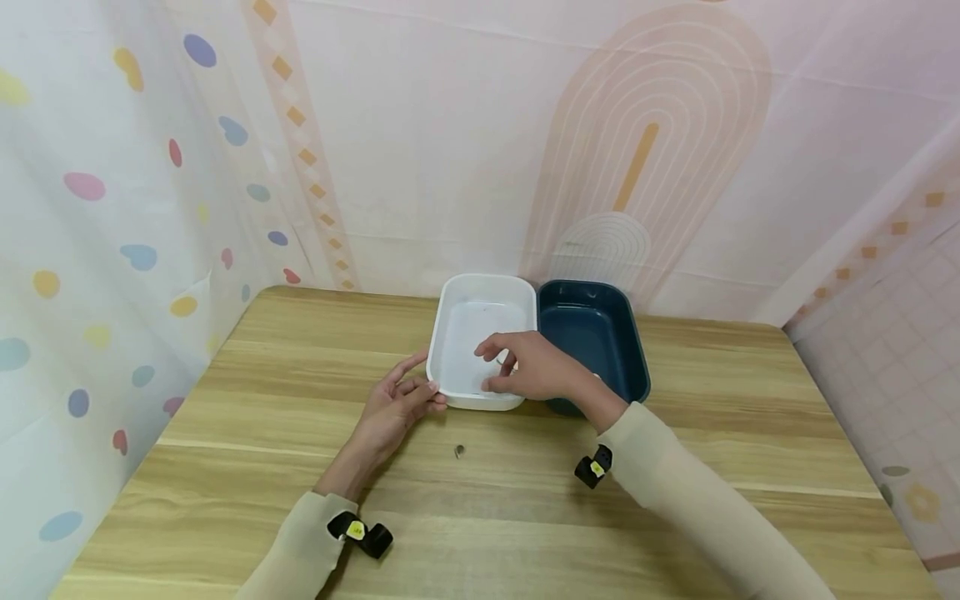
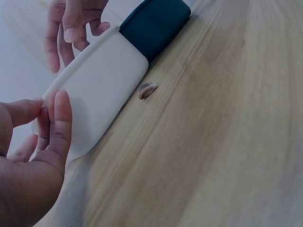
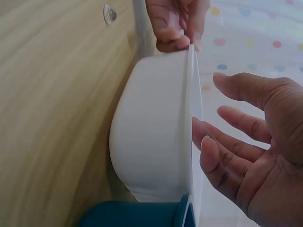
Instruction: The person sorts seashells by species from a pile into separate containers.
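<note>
My left hand (image 1: 390,415) pinches the near left corner of a white rectangular basin (image 1: 467,337), thumb at the rim and fingers against the outer wall. Over the right part of that basin hovers my right hand (image 1: 536,367), its fingers spread and loosely bent. The right wrist view shows nothing between those fingers. A small ribbed seashell (image 2: 148,90), brown and striped, lies on the table just in front of the white basin. What lies on the basin floor under the right hand is partly hidden.
A dark teal basin (image 1: 585,329) stands against the white one's right side, partly behind my right forearm. Both are on a wood-grain table (image 1: 720,467), near its back edge. Patterned cloth (image 1: 450,150) hangs behind and at the sides.
</note>
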`<state>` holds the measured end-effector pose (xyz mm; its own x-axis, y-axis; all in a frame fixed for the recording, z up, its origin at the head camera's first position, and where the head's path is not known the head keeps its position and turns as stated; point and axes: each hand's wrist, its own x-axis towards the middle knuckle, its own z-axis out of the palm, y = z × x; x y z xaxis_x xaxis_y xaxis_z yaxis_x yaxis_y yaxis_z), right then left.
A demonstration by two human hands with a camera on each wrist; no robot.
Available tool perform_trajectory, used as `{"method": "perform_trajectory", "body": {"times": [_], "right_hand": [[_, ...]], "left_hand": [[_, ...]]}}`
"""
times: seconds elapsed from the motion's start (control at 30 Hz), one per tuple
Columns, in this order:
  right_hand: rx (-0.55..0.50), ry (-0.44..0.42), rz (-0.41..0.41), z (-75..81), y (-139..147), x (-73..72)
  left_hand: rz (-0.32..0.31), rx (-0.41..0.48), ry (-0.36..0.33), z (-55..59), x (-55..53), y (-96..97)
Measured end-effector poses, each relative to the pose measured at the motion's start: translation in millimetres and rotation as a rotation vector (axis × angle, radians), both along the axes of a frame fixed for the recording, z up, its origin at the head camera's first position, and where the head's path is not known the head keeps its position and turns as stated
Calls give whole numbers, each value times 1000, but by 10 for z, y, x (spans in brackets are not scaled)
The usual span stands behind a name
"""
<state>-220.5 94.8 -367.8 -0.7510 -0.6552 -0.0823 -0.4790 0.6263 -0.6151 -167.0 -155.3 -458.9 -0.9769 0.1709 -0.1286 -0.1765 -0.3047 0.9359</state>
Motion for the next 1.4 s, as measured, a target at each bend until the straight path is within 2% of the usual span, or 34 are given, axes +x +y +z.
{"method": "perform_trajectory", "body": {"times": [0.27,0.73,0.93,1.13,1.4], "right_hand": [[-37,18,8,-22,14,175],[-154,45,32,-98,91,391],[-193,-15,62,-135,71,499],[-163,-61,88,-217,17,589],[-99,-131,116,-399,-72,634]], "left_hand": [[-2,0,-1,-1,-1,8],[5,-1,-6,-6,-3,11],[10,-1,-2,-4,2,9],[7,2,1,-14,-1,5],[4,0,6,-16,-7,6]]}}
